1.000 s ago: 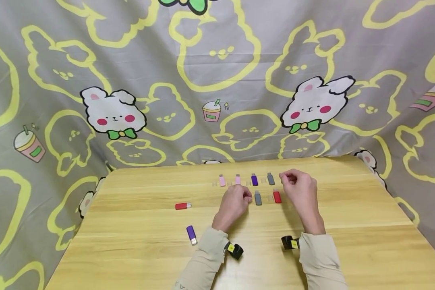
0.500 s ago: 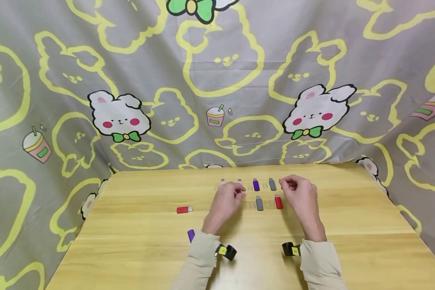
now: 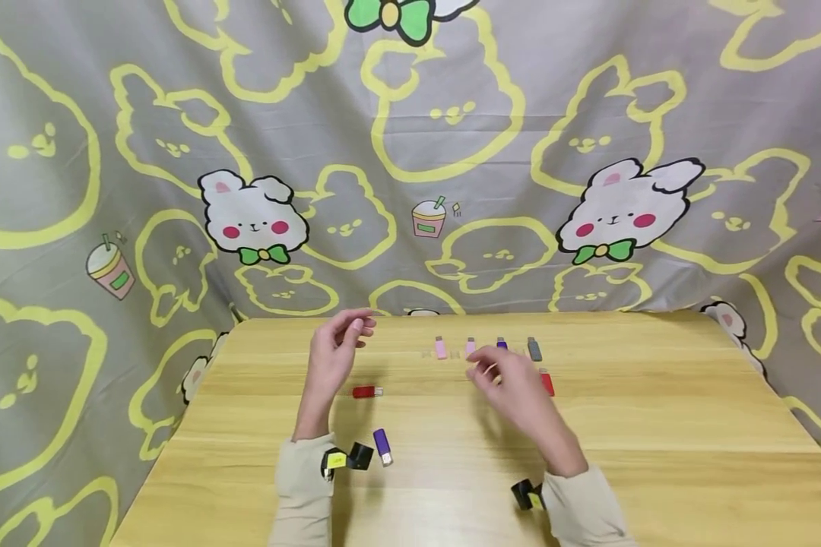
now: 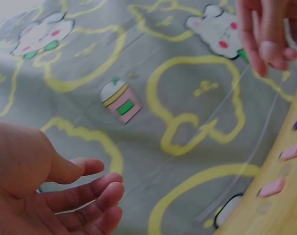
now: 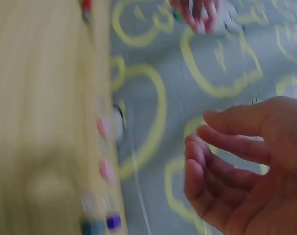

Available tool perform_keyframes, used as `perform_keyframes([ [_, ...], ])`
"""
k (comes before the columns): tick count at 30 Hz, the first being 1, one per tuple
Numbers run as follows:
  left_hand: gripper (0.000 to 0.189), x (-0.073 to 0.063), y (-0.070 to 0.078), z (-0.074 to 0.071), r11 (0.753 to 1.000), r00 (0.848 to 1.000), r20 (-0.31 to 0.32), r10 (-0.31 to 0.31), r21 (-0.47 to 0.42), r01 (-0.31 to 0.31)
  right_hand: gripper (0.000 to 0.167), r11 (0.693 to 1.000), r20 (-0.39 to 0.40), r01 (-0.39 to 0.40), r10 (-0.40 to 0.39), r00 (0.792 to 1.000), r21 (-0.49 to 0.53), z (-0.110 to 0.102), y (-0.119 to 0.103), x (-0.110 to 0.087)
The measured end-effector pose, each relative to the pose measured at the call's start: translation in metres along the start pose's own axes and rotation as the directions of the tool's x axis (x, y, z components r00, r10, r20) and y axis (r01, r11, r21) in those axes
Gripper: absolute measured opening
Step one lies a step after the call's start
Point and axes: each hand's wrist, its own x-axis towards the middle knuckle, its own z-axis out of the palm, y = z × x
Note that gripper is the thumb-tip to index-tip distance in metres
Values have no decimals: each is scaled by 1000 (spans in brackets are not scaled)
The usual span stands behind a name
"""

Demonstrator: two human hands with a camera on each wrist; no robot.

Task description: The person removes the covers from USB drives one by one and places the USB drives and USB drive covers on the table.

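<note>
My left hand (image 3: 338,346) is raised over the left part of the table, fingers loosely bent and holding nothing. Just below it in the head view lies a red USB stick (image 3: 365,392), and nearer the front a purple USB stick (image 3: 381,442). My right hand (image 3: 513,380), also with nothing in its relaxed fingers, hovers over the rows of USB sticks. The back row has two pink sticks, (image 3: 441,349) and a second pink stick (image 3: 470,346), a purple stick (image 3: 502,345) and a grey stick (image 3: 534,349). Beside the right hand a red stick (image 3: 547,383) partly shows; the front-row grey stick is hidden.
Small clear caps (image 3: 454,354) lie beside the back-row sticks. The wooden table (image 3: 657,410) ends at the back against a grey curtain (image 3: 492,190) with yellow outlines and rabbits. Each wrist wears a black camera (image 3: 361,456).
My left hand has moved left from the pink sticks to above the lone red stick. My right hand has moved left and forward off the right end of the rows, covering the front-row grey stick.
</note>
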Motion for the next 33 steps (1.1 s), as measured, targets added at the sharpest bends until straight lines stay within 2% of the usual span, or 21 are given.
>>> perform_keyframes([
  [3, 21, 1, -4, -10, 999, 1000, -2, -24, 25, 24, 15, 999, 151, 28, -30, 988, 18, 24, -15, -5],
  [6, 20, 1, -7, -15, 998, 999, 6, -51, 40, 51, 19, 998, 278, 52, -56, 959, 22, 48, -28, -11],
  [10, 19, -1, -11, -21, 996, 997, 0, -80, 29, 80, 25, 997, 373, 73, -66, 925, -5, 79, -43, -18],
  [13, 20, -3, -11, -26, 997, 997, -5, -80, 13, 80, 31, 992, 381, 106, -72, 922, -69, 100, -52, -23],
  [19, 22, -1, -15, -40, 995, 995, -22, -97, -7, 97, 38, 970, 333, 160, -92, 938, -182, 126, -62, -27],
  [26, 23, 0, -23, -49, 990, 987, -78, -140, -6, 140, 25, 960, 292, 189, -124, 948, -207, 131, -64, -30],
  [29, 22, 0, -25, -49, 989, 986, -80, -148, -7, 148, 26, 959, 316, 202, -132, 939, -199, 129, -64, -30],
  [33, 20, -1, -24, -47, 988, 985, -75, -157, -6, 157, 28, 960, 376, 211, -129, 918, -186, 122, -63, -29],
])
